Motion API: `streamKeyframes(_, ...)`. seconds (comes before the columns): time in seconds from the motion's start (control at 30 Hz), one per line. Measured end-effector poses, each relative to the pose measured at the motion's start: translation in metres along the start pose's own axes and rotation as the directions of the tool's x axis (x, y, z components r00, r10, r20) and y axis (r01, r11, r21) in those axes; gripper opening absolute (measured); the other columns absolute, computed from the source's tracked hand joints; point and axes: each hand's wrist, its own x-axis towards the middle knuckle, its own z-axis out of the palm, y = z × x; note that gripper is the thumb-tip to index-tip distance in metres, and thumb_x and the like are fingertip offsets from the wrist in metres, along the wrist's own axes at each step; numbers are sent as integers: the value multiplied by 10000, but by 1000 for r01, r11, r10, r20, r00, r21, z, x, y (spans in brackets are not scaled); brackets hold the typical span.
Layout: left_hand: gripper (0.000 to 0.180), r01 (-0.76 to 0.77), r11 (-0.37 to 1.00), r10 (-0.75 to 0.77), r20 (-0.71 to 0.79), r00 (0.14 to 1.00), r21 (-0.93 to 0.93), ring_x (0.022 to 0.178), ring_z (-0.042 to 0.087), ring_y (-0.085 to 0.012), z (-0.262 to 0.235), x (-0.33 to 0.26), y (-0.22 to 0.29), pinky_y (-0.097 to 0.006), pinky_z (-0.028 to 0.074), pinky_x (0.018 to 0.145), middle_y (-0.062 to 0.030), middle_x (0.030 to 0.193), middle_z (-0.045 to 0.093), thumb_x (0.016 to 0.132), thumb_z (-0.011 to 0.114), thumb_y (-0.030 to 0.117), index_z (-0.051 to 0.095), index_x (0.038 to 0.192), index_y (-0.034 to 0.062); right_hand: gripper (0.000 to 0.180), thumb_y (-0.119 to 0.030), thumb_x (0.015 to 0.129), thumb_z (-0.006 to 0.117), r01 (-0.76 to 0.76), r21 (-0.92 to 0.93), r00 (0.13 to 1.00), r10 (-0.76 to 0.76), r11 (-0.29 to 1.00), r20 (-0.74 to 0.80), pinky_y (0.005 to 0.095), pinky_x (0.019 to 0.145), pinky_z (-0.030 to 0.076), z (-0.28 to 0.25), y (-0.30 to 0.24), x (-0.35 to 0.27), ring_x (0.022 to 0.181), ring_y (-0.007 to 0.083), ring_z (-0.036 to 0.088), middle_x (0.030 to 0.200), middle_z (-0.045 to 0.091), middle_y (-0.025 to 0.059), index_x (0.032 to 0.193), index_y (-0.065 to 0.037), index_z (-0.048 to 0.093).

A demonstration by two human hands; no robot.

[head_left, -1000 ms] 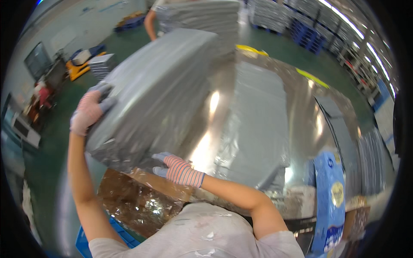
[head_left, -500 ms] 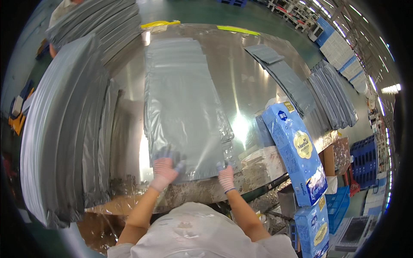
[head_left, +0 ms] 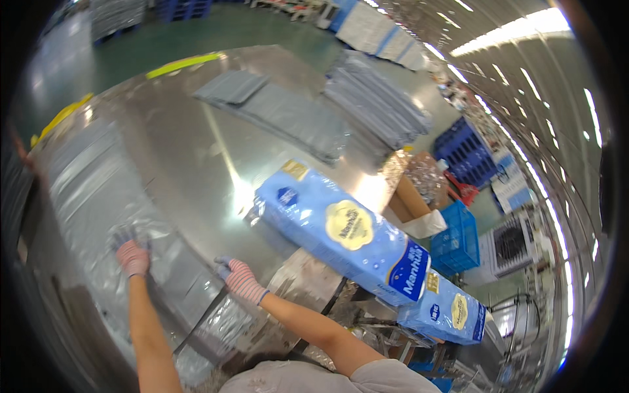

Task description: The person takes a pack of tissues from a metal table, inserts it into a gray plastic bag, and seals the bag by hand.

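My left hand (head_left: 133,257), in a pink striped glove, rests on the near end of a grey plastic bag (head_left: 111,196) that lies flat on the shiny metal table (head_left: 196,144). My right hand (head_left: 239,280), gloved the same way, sits at the table's near edge beside the bag's right corner. I cannot tell whether either hand pinches the plastic. A long blue package (head_left: 341,232) lies on the table's near right edge, close to my right hand.
More grey bags (head_left: 275,111) lie flat further back, and a stack of them (head_left: 377,105) sits at the table's far right. A second blue package (head_left: 442,311), a blue crate (head_left: 455,239) and a cardboard box (head_left: 409,203) stand to the right.
One second ago both hands carried a thick grey bundle at the left. It was set down, and both hands now lie on the flat bag. The view has swung right.
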Motion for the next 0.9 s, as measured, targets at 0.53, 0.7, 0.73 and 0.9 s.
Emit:
streamKeyframes(0.53,477,257,951,-279,836,472,173,943,506,-405,-91,-141,20,-473,380,816,-269,1027,513,701,603,357,526,990,-15,348,-325,827,427,-729,-645,677,377,227,-632,388,815,421,-370,110,14,929,275,599,976,634,133,970,-67,611)
streamKeyframes(0.7,207,239,966,-247,624,742,100,765,555,-372,-34,-86,-6,-445,433,679,-174,768,574,649,593,211,535,760,47,351,-309,803,440,-694,-676,701,444,247,-558,377,806,446,-366,98,29,975,271,593,1012,629,127,1003,-83,619)
streamKeyframes(0.73,214,261,959,-276,583,764,112,770,560,-364,-12,-81,-24,-439,439,687,-167,782,580,655,587,218,542,778,49,361,-302,802,433,-665,-696,724,461,270,-513,384,808,451,-363,88,30,983,279,589,1028,621,141,1028,-82,610)
streamKeyframes(0.9,330,205,978,-179,680,711,43,817,572,-351,-6,-43,-35,-419,455,745,-177,857,597,766,552,336,577,876,26,378,-291,802,422,-611,-716,750,536,339,-387,373,816,458,-341,58,14,994,290,584,1046,614,161,1047,-73,611)
